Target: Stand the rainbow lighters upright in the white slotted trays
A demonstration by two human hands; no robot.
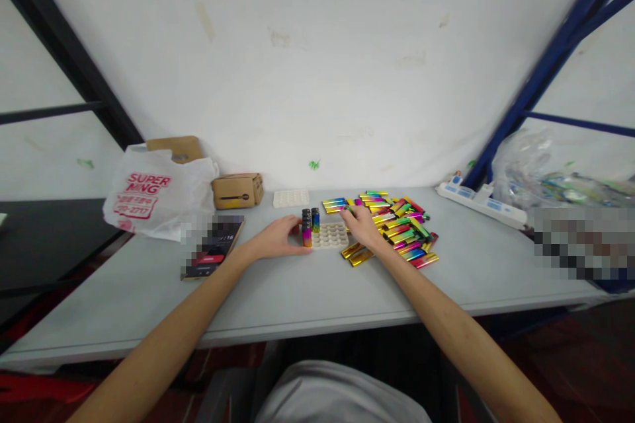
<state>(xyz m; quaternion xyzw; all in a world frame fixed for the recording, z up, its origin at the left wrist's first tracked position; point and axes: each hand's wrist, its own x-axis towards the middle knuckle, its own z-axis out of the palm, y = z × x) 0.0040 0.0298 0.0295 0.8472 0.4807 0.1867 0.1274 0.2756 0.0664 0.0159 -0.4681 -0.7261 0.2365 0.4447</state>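
A white tray with round holes point(330, 236) lies flat in front of me. Several shiny, multicoloured lighters point(307, 230) with black tops stand upright at its left end. My left hand point(278, 238) is curved around that end, thumb at the front corner and fingers behind, close against the lighters. At the left side of a loose pile of metallic lighters point(404, 231), my right hand point(362, 225) has its fingers closed in a pinch. A bit of green shows at its fingertips, seemingly a lighter mostly hidden by the hand.
A second white tray point(291, 198) lies near the wall. To the left are a small cardboard box point(238, 191), a white plastic bag point(159, 192) and a phone point(215, 248). A power strip point(481, 203) and clear plastic bags point(526, 158) are at the right.
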